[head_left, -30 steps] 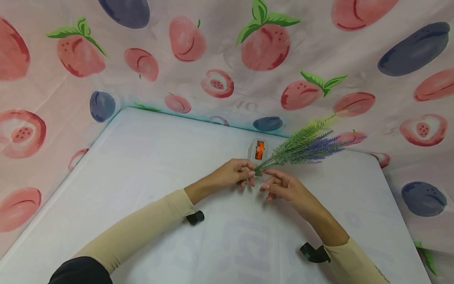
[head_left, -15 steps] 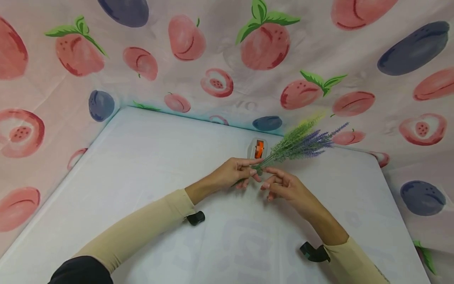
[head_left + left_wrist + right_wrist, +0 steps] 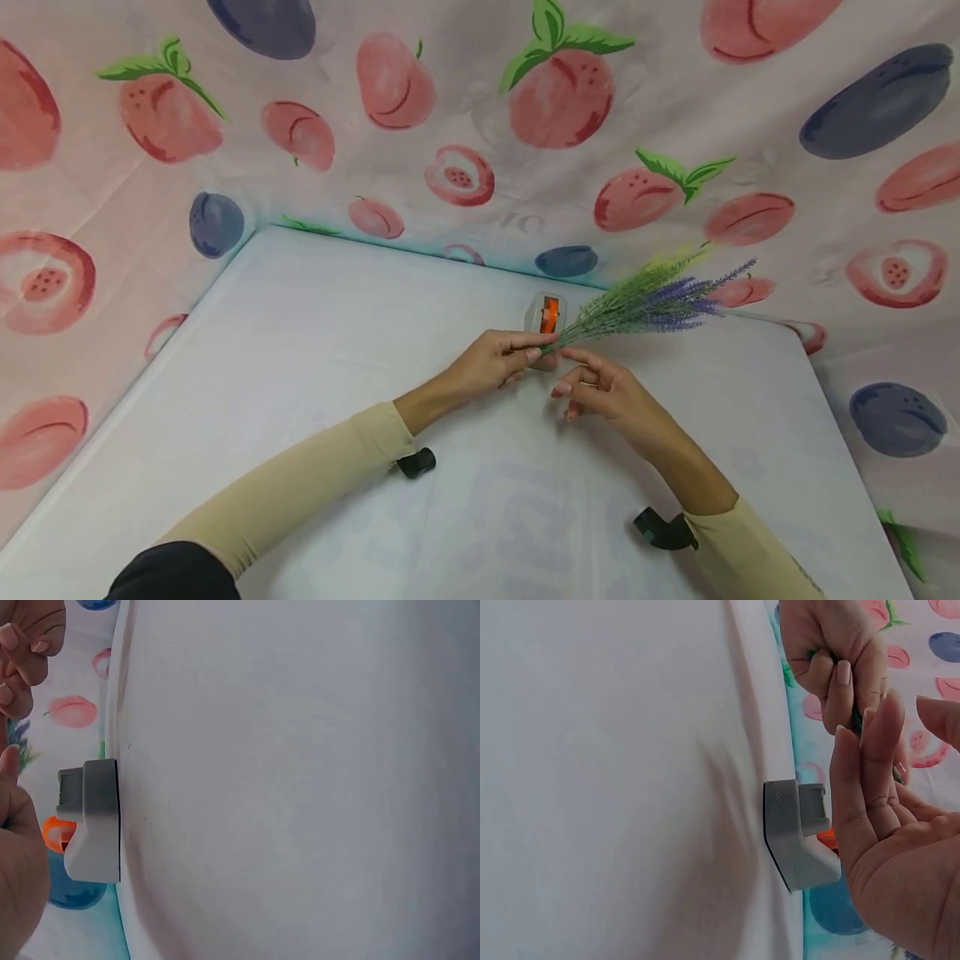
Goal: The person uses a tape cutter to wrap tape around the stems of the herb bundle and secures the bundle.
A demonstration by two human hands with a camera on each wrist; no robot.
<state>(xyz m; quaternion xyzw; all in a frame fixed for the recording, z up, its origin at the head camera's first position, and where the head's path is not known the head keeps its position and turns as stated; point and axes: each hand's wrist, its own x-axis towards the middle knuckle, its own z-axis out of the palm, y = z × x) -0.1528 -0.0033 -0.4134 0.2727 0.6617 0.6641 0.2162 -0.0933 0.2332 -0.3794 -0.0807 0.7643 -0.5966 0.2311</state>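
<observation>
My left hand (image 3: 491,362) grips the stems of a bunch of artificial lavender (image 3: 645,296), its yellow-green and purple heads pointing to the upper right. The left forefinger lies straight along the stems. In the right wrist view the left hand's (image 3: 832,660) fingers are curled round the green stems. My right hand (image 3: 603,387) is just right of the stems, fingers loosely bent and holding nothing, forefinger pointing at the left fingertips. Beyond the left hand stands a grey tape dispenser (image 3: 550,315) with an orange core, partly covered by that hand.
A white-covered table (image 3: 337,333) lies beneath both hands. Behind it hangs a fruit-print cloth (image 3: 465,100), meeting the table's back edge. The dispenser (image 3: 97,825) also shows from the side in the left wrist view, upright on the table.
The lavender first slid left through the left hand, stem ends showing below it, then shifted back right a little. The left forefinger has straightened along the stems. The right hand has barely moved.
</observation>
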